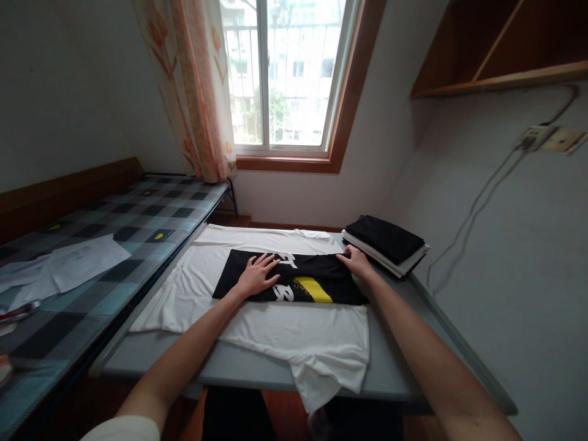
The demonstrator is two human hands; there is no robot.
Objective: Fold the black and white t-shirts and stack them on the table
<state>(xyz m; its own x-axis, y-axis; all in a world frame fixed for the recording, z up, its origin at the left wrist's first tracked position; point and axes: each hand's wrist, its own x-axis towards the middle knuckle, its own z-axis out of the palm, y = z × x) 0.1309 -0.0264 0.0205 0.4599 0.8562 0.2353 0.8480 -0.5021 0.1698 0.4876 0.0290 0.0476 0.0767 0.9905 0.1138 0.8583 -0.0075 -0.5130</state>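
Partly under black cloth (290,278): white shirt (294,327)

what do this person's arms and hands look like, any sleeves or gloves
The left hand and right hand wear no gloves, and no rings or watch are visible. The left arm is bare up to a pale, whitish sleeve at the picture's bottom edge; the right arm is bare as far as it shows.
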